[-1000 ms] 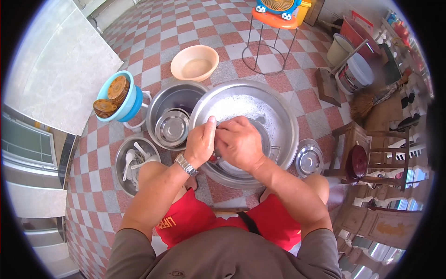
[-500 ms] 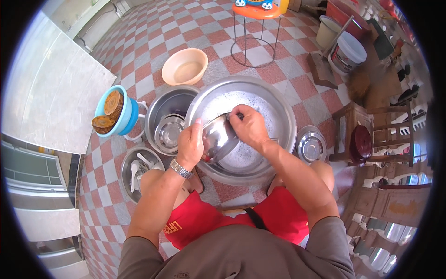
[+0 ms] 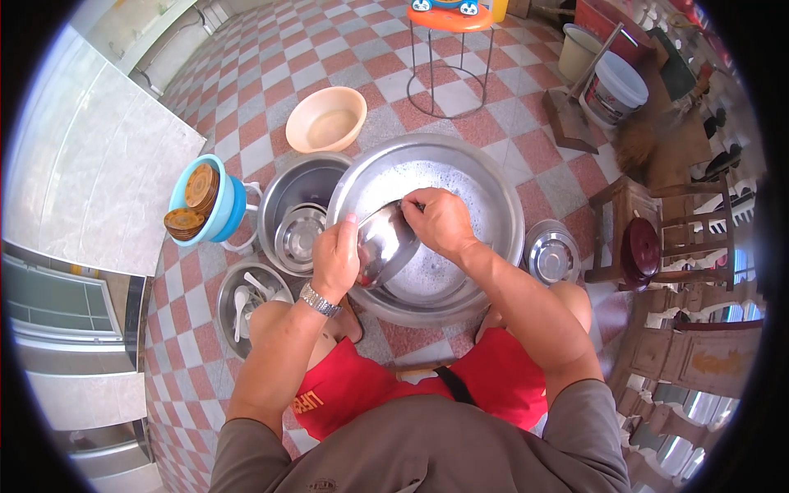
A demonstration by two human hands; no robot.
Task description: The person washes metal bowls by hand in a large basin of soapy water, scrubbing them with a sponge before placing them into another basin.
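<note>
A shiny stainless-steel bowl (image 3: 388, 248) is tipped on its side over a large metal basin (image 3: 511, 205) of sudsy water. My left hand (image 3: 335, 261), with a metal-band watch on its wrist, grips the bowl's left side, thumb up along the rim. At the bowl's upper rim, my right hand (image 3: 444, 223) is closed, its fingers pinched around a small dark thing that looks like a scouring pad, mostly hidden. Left of the basin, a deep steel pot (image 3: 271, 193) contains smaller metal bowls (image 3: 302, 234).
A steel bowl (image 3: 226, 329) of white spoons stands by my left knee. Brown patterned dishes (image 3: 201, 187) fill a blue basket (image 3: 220, 218). Metal plates (image 3: 551, 256) lie right of the basin. Beyond are a peach basin (image 3: 327, 119), an orange stool (image 3: 450, 20) and a wooden chair (image 3: 694, 234).
My right hand has shifted slightly left along the bowl's rim. The left hand keeps its hold, and the bowl stays tipped over the basin.
</note>
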